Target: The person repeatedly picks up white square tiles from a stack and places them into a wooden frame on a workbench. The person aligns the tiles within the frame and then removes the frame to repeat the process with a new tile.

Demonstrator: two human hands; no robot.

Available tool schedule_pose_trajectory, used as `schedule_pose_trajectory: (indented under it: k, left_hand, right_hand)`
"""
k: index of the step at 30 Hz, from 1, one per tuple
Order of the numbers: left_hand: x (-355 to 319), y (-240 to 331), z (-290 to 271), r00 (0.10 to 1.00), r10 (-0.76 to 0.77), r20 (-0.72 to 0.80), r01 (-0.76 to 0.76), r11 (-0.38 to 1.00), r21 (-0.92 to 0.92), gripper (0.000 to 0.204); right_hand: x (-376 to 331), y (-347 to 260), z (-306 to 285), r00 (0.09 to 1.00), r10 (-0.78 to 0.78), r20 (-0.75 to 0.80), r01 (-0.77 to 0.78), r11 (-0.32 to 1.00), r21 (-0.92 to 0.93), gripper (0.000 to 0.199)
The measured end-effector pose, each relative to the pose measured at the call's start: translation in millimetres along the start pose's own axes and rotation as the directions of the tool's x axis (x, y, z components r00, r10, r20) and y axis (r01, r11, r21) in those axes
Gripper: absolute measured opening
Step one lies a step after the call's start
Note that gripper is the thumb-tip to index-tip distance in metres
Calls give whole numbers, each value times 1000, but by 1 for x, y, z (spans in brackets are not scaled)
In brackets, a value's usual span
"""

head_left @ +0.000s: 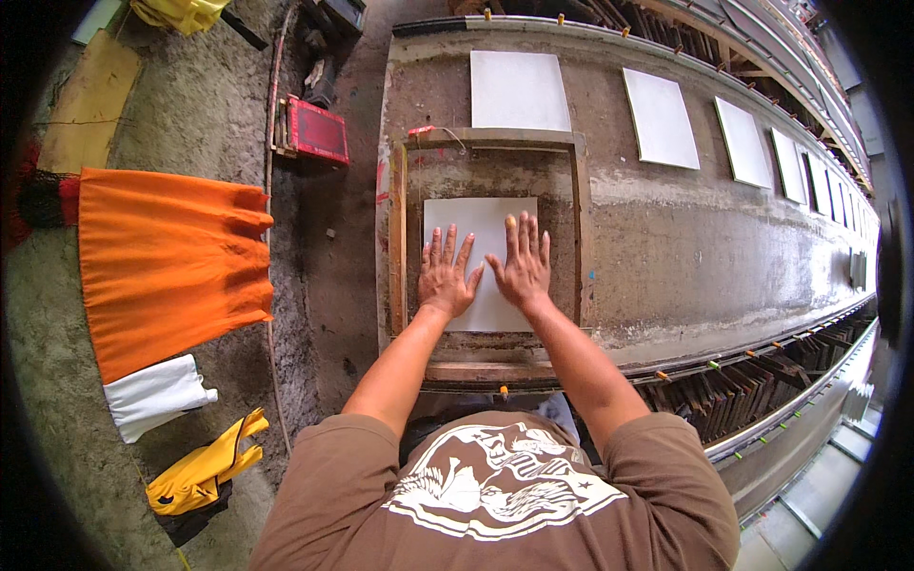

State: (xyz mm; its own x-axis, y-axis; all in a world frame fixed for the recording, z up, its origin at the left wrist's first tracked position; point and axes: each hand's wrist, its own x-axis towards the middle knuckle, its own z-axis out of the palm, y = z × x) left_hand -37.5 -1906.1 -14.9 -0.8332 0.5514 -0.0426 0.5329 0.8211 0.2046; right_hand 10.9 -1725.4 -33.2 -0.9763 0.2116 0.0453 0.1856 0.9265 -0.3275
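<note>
Both my palms lie flat on a white rectangular sheet (pixel 481 319), which rests on the long table inside a wooden frame (pixel 581 238). My left hand (pixel 447 276) is on the sheet's left half with fingers spread. On its right half is my right hand (pixel 522 266), fingers outstretched, with something yellowish on one fingertip. The two thumbs point toward each other and nearly meet. Neither hand grips anything. The frame surrounds the sheet on all sides, and a red-marked strip (pixel 422 131) sits on its far bar.
More white sheets (pixel 519 90) lie in a row along the far side of the long table (pixel 685 257). A red-edged box (pixel 317 131) stands to the left. Orange cloth (pixel 171 271), a white garment (pixel 157 392) and yellow gloves (pixel 205 466) hang by the left wall.
</note>
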Motion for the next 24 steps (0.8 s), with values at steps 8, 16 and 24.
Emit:
schedule_pose_trajectory:
  k: [8,16,24]
  left_hand:
    - [-2,4,0,1000,-2,13,2,1000,-5,71]
    - [0,1,3,1000,-13,-5,13,996,-87,74]
    - [-2,-4,6,1000,-18,-21,16,995,-99,83]
  right_hand:
    - [-33,-15,-17,992,14,129,-21,998,58,84]
    - [42,-7,-13,988,117,100,-124,990,66,84]
    - [77,-52,-18,995,-47,-83,85,841,534,60]
